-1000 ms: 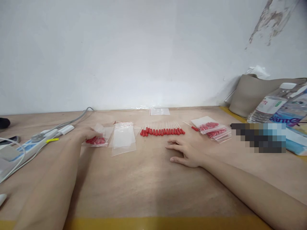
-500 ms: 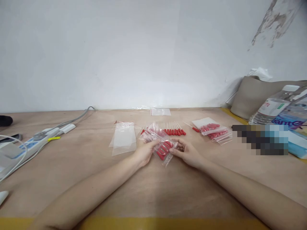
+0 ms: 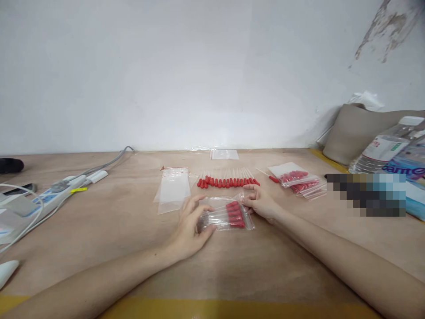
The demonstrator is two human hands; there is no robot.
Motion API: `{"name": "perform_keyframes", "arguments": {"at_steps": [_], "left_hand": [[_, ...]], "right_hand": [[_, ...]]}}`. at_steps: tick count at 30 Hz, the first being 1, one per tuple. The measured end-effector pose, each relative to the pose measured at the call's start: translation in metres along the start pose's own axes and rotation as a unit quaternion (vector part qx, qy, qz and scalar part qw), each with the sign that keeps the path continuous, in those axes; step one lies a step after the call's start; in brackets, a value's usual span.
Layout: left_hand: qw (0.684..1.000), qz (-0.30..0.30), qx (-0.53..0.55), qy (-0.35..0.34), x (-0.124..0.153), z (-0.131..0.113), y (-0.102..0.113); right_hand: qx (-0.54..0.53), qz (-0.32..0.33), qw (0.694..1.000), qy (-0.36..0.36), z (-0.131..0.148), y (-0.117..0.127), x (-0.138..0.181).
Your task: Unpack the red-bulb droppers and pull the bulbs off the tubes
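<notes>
Since half a second ago, the filled zip-lock bag (image 3: 229, 215) has swung from a slant to lie crosswise, uncovering the row of red-tipped sticks (image 3: 229, 182) beyond it. With that bag as the clock's centre and the wall (image 3: 186, 75) at twelve, its red heads face three o'clock, toward the zip end. Both hands are on it: the left hand (image 3: 195, 226) curves half open around the nine o'clock end, thumb on the near side, and whether it grips I cannot tell; the right hand (image 3: 260, 201) pinches the two o'clock corner between thumb and fingers.

At twelve, near the bag but apart from it, the row lies with heads pointing to six. A single flat bag (image 3: 225, 154) rests farther along twelve, near the wall. Overlapping flat bags (image 3: 174, 190) sit at ten. Toward two lie a loose red-tipped stick (image 3: 274, 179) and, just past it, a stack of filled bags (image 3: 295, 178). Well off at nine, a power strip (image 3: 49, 199) stands on the counter (image 3: 229, 274).
</notes>
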State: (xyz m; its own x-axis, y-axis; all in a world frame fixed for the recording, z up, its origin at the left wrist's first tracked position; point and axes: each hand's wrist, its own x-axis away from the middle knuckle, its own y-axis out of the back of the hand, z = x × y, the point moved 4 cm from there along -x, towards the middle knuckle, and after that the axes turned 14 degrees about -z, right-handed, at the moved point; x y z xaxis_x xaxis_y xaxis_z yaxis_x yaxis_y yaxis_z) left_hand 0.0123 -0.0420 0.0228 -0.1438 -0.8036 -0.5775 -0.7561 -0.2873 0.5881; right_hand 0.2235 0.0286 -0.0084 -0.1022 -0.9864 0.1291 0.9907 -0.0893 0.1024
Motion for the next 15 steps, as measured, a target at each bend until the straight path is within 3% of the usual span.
{"name": "perform_keyframes", "arguments": {"at_steps": [2,4,11,15], "left_hand": [[0.996,0.05,-0.007,-0.077,-0.007,-0.012,-0.007],[0.99,0.087,0.009,-0.112,-0.018,-0.018,-0.016],[0.984,0.117,0.074,-0.113,-0.042,-0.008,-0.046],[0.983,0.133,0.072,-0.105,-0.039,-0.004,-0.048]], "right_hand": [[0.03,0.003,0.999,0.014,0.0,-0.007,0.0],[0.042,0.004,0.999,0.027,-0.001,-0.014,-0.001],[0.007,0.019,0.998,0.062,-0.001,-0.027,-0.003],[-0.029,0.077,0.996,0.031,0.002,-0.022,0.002]]}}
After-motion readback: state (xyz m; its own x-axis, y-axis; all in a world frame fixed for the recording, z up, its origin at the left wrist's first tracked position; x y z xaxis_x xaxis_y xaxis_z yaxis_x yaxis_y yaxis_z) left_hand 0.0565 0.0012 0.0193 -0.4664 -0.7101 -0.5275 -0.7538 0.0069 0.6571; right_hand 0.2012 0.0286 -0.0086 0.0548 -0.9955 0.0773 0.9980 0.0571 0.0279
